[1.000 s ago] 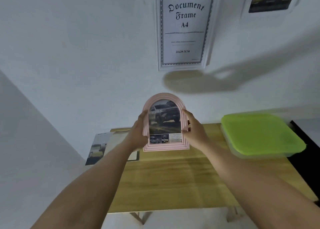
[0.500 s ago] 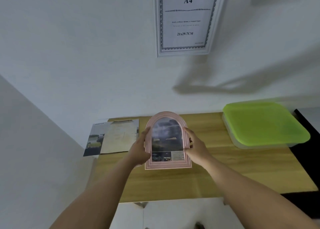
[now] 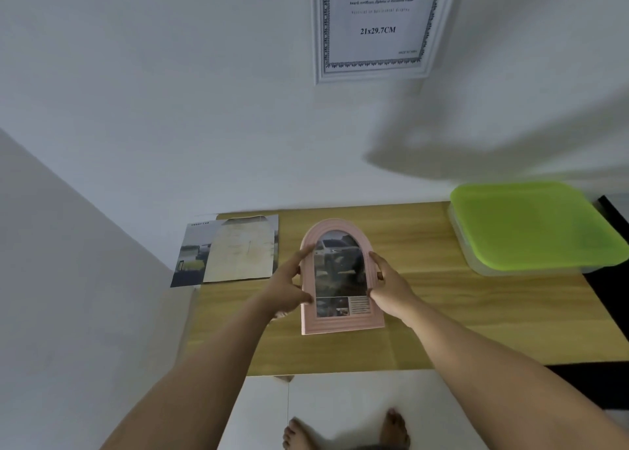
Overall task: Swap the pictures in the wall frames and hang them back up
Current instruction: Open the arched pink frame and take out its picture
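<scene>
A pink arched picture frame point(image 3: 340, 322) with a car picture inside is held low over the wooden table point(image 3: 476, 320), face up and tilted toward me. My left hand point(image 3: 289, 289) grips its left edge, fingers stretched along the side. My right hand point(image 3: 389, 288) grips its right edge. A white document frame point(image 3: 374, 27) hangs on the wall above, cut off at the top. At the table's left end lie a loose car picture point(image 3: 190, 255) and a beige backing board point(image 3: 243, 249) overlapping it.
A plastic box with a lime-green lid point(image 3: 531, 225) stands at the table's right end. A black object point(image 3: 609, 289) borders the table on the right. My bare feet point(image 3: 343, 432) show on the white floor below the table's front edge.
Both hands have lowered the pink frame from in front of the wall down to just above the table, tilting it flatter. My view has tipped downward.
</scene>
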